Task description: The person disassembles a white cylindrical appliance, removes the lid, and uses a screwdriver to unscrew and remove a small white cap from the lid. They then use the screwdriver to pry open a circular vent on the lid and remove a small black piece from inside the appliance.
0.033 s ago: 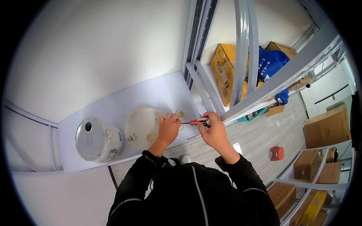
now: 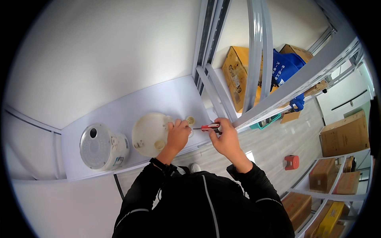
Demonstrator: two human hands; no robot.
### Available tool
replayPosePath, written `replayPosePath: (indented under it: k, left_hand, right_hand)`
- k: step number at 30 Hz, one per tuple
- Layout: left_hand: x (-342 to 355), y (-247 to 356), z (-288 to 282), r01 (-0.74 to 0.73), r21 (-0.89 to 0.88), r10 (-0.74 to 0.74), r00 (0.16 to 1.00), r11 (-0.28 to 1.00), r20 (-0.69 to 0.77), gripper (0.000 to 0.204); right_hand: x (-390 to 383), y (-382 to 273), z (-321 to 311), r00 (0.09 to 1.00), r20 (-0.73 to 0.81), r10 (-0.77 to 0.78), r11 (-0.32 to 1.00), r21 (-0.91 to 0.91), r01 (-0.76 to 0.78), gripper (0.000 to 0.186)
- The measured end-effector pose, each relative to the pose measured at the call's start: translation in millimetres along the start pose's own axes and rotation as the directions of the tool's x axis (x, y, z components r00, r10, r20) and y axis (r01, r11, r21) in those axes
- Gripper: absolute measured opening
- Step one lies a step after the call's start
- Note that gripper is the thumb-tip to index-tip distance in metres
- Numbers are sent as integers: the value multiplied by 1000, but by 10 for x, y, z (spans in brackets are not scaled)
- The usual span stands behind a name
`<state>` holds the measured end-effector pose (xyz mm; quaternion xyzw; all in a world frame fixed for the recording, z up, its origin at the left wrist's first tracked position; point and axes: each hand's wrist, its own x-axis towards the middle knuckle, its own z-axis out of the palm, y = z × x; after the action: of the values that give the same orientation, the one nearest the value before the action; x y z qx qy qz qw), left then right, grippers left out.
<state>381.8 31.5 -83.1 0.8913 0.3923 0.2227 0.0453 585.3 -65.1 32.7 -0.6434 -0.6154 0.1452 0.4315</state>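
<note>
My right hand (image 2: 225, 139) is closed round a red and black screwdriver (image 2: 210, 127), its thin shaft pointing left. At the shaft's tip is my left hand (image 2: 177, 134), fingers curled together over the right rim of a round off-white tray (image 2: 145, 129). What those fingers pinch, if anything, is too small and hidden to name. In the tray's lower part sits a small round yellowish piece (image 2: 159, 144), with small dark bits to its left. Another small round yellowish piece (image 2: 190, 119) lies on the shelf just beyond the shaft.
A white bucket (image 2: 119, 148) with a grey lid stands at the left of the white shelf (image 2: 178, 89). Metal uprights (image 2: 254, 59) rise on the right, with a yellow box (image 2: 234, 79) and blue bag (image 2: 287, 65) behind. A red stool (image 2: 291, 162) and cartons (image 2: 344, 133) are farther right.
</note>
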Motion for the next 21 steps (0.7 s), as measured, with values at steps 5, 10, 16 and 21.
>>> replayPosePath:
  k: [5, 10, 16, 21]
  left_hand:
    - [-54, -73, 127, 9, 46, -9, 1000, 999, 2, 3]
    - [-65, -91, 135, 32, 14, -32, 998, 999, 47, 14]
    - [-65, -71, -234, 125, -94, -128, 992, 988, -21, 34]
    - [-265, -420, -358, 312, -87, -321, 936, 946, -141, 40]
  right_hand:
    - [29, -31, -20, 999, -6, -41, 999, -11, 41, 38]
    - [31, -6, 70, 998, -10, -68, 997, -28, 68, 36]
    - [45, -56, 52, 1000, -7, -25, 1000, -7, 25, 36]
    - [91, -153, 111, 998, 9, -63, 997, 38, 63, 35]
